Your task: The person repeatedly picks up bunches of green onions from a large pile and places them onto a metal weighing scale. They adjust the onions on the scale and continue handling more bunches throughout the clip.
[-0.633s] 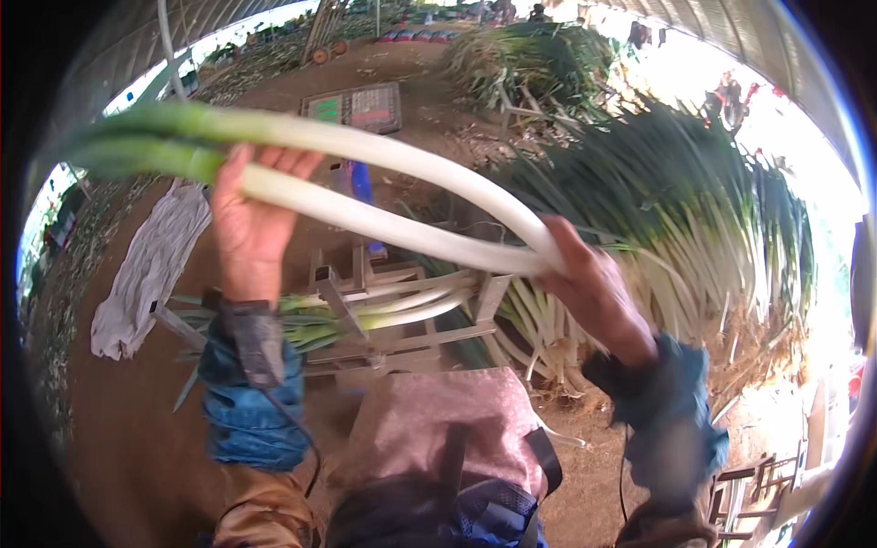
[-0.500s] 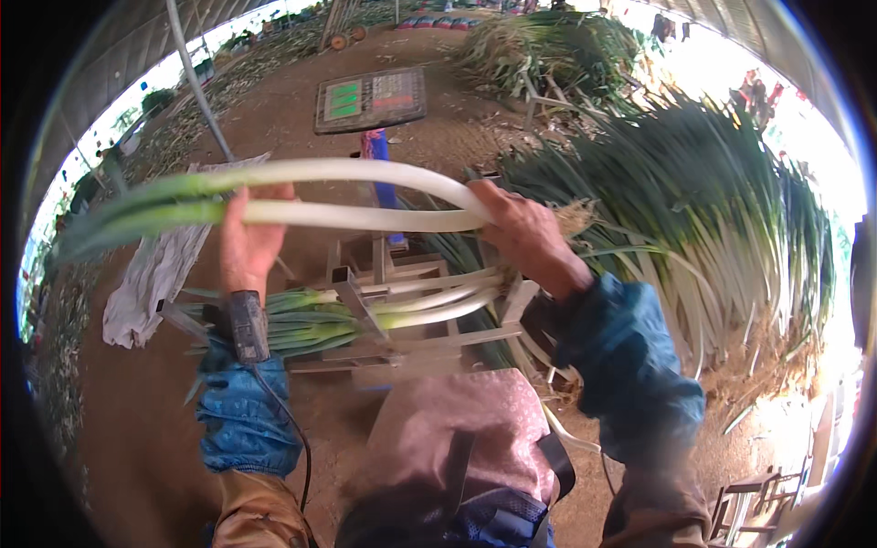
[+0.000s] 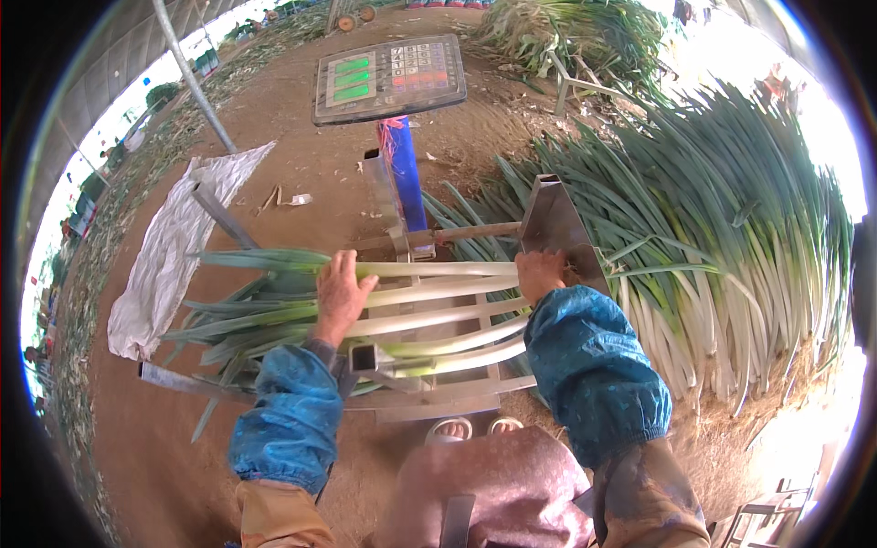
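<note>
Several long green onions [image 3: 429, 297] with white shafts lie side by side across a metal rack [image 3: 438, 406], green tops to the left and root ends to the right. My left hand [image 3: 340, 297] is closed over the farthest onion, where white turns to green, with the thumb on the near side. My right hand [image 3: 541, 274] is curled round the root end of the same onions, beside an upright metal plate [image 3: 559, 219]. That hand hides the roots. Both forearms wear blue sleeve covers.
Beyond the rack a scale display [image 3: 390, 79] stands on a blue post [image 3: 408, 183]. A large heap of green onions [image 3: 722, 237] fills the right side. At the left lies a white woven sack [image 3: 183, 247]; metal bars [image 3: 224, 216] stick up at the rack's left end.
Both hands have come down and nearer with the onions, which were held up in the air and now lie on the rack among the others. The view has tilted as well.
</note>
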Demonstrator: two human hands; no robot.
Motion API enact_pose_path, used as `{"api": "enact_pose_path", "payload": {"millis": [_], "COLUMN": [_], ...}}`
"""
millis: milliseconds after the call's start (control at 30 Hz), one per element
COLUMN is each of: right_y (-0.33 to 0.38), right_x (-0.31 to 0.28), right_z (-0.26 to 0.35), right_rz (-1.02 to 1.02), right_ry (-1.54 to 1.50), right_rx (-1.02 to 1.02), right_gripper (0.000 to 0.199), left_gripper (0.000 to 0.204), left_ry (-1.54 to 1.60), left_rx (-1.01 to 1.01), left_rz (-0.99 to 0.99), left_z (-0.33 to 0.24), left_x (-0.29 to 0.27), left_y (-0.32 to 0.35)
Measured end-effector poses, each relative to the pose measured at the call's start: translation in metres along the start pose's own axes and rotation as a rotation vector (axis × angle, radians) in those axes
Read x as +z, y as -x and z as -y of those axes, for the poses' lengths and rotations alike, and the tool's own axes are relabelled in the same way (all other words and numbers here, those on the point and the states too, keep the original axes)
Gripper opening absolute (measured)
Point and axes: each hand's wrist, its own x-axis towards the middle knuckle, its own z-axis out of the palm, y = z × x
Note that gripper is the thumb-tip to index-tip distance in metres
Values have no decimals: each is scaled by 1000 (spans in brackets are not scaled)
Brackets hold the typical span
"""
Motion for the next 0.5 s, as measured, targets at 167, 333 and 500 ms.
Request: {"api": "enact_pose_path", "payload": {"millis": [167, 333, 500], "right_y": [-5, -12, -19], "right_x": [-8, -26, -9], "right_z": [2, 21, 39], "right_rz": [-30, 73, -196], "right_ry": [-59, -337, -253], "right_rx": [-5, -230, -151], "right_gripper": [22, 22, 16], "left_gripper": [57, 53, 39], "left_ry": [-195, -183, -180], "left_rx": [91, 57, -22], "left_rz": [81, 155, 237], "left_z": [0, 4, -4], "left_x": [48, 49, 42], "left_y": [-6, -4, -7]}}
